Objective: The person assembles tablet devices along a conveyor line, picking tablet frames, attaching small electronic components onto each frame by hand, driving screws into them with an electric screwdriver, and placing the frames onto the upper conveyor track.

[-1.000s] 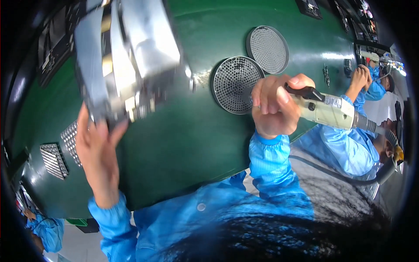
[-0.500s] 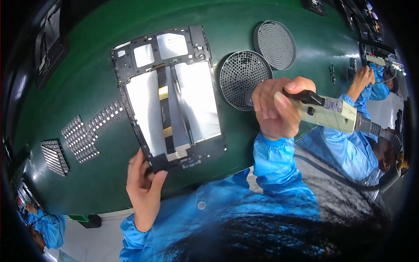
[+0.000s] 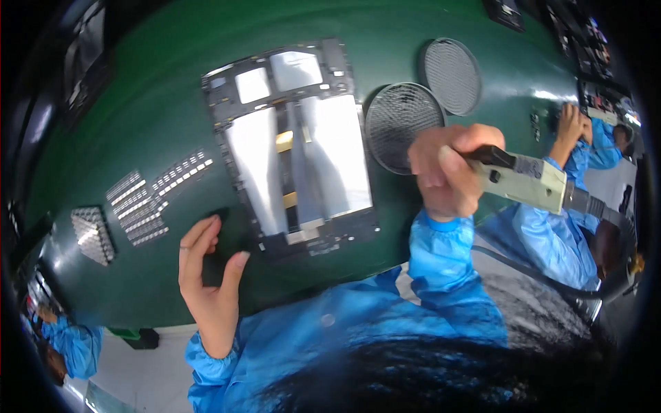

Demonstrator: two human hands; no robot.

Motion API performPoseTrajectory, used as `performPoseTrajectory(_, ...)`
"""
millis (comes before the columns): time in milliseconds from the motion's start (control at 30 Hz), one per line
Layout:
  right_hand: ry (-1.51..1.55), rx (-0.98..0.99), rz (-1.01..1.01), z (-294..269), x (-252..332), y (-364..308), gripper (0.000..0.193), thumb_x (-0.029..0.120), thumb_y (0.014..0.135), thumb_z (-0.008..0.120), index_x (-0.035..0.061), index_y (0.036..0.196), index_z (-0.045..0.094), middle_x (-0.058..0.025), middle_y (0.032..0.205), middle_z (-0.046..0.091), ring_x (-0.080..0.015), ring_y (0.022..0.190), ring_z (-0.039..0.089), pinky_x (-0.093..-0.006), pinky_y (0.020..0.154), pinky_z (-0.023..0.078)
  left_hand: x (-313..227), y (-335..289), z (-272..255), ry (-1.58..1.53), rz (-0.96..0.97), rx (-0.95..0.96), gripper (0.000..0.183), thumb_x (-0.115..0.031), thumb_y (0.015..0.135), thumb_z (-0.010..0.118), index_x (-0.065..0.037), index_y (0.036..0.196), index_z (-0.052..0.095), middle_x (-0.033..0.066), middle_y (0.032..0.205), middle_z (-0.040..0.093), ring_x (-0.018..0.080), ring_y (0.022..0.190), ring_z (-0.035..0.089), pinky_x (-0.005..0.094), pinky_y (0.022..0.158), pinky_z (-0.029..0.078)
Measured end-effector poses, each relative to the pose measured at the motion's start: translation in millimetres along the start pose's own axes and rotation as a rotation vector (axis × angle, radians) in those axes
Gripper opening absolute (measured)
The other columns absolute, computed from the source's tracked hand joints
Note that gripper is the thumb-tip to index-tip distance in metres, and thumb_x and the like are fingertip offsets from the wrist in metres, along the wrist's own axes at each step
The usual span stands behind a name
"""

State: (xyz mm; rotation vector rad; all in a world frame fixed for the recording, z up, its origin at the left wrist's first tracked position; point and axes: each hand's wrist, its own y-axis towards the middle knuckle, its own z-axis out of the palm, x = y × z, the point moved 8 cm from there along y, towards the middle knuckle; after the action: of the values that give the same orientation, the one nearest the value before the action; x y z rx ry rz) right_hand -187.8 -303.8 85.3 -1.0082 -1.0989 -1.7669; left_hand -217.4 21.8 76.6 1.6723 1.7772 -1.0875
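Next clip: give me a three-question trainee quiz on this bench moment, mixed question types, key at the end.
1. True or false: the right hand grips an electric screwdriver.
2. Multiple choice: the tablet frame is A) lifted in the air, B) lying flat on the green table, C) standing on its edge.
3. Short answer: what lies between the tablet frame and the right hand?

Key:
1. True.
2. B. The left hand rests open by the frame's lower left corner.
3. A round mesh dish; a second round mesh dish lies beyond it.
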Motion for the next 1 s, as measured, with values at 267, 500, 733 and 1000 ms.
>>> performPoseTrajectory(267, -0.167, 0.049, -0.095, -16.9, 3.1, -19.6, 0.027, 0.012, 0.088, 0.062, 0.0048, 0.112, 0.052, -0.0059, 0.061, 0.049, -0.0148, 0.046, 0.045, -0.033, 0.047, 0.043, 24.6, 55.8, -64.9, 0.222, 0.245, -0.244, 0.037, -0.007, 0.08, 0.077, -0.005, 0.115, 0.068, 0.0121, 0.121, 0.062, 0.0321, 0.111, 0.058, 0.0401, 0.097, 0.045)
performPoseTrajectory(500, 0.194, 0.133, -0.192, 1.0, 28.0, -3.3, 0.033, 0.016, 0.092, 0.056, 0.0052, 0.124, 0.053, 0.0009, 0.06, 0.039, -0.0098, 0.05, 0.038, -0.0272, 0.049, 0.035, 28.3, 65.0, -80.3, 0.511, 0.398, -0.164, 0.035, -0.02, 0.073, 0.083, -0.009, 0.104, 0.07, 0.0081, 0.114, 0.06, 0.028, 0.102, 0.056, 0.0395, 0.09, 0.041)
performPoseTrajectory(733, 0.15, 0.184, -0.208, 22.2, 33.3, -22.1, 0.031, 0.013, 0.093, 0.057, 0.0022, 0.121, 0.05, -0.001, 0.06, 0.042, -0.0116, 0.048, 0.04, -0.0288, 0.048, 0.038, 46.3, 69.8, -74.0, -0.006, 0.18, 0.009, 0.028, -0.015, 0.076, 0.083, -0.003, 0.097, 0.068, 0.0075, 0.093, 0.069, 0.0226, 0.084, 0.063, 0.0355, 0.08, 0.049)
performPoseTrajectory(1000, 0.197, 0.205, -0.181, 33.0, 38.4, -33.3, 0.03, 0.01, 0.094, 0.053, 0.0015, 0.123, 0.049, -0.0014, 0.06, 0.042, -0.0118, 0.047, 0.04, -0.0292, 0.047, 0.039, 47.7, 64.2, -55.7, 0.189, 0.268, 0.042, 0.018, -0.013, 0.082, 0.076, -0.004, 0.095, 0.067, 0.0046, 0.091, 0.065, 0.0243, 0.088, 0.062, 0.0367, 0.081, 0.045)
